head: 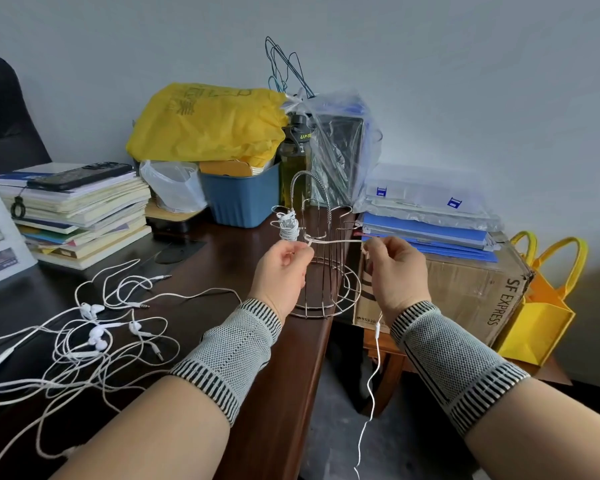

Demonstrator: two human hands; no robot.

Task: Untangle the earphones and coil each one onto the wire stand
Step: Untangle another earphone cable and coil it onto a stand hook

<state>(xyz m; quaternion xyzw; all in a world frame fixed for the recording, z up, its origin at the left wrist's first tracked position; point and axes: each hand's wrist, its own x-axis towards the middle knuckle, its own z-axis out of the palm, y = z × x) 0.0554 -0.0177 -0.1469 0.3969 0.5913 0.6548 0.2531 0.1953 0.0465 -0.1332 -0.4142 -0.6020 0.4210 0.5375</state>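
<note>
A silver wire stand (323, 271) rises from a round base at the dark table's right edge. One white earphone coil (287, 227) is wound on its left hook. My left hand (283, 268) pinches a white earphone cable (336, 241) against a hook of the stand. My right hand (394, 268) grips the same cable to the right, pulled taut between both hands. The cable's tail (373, 386) with its remote hangs down past the table edge. A tangle of white earphones (94, 337) lies on the table at the left.
Stacked books (84, 216) with a phone on top sit at the back left. Behind the stand are a blue bin (243, 199), a yellow bag, a bottle and plastic bags. A cardboard box (465, 292) with blue folders and a yellow tote (541, 313) stand right of the table.
</note>
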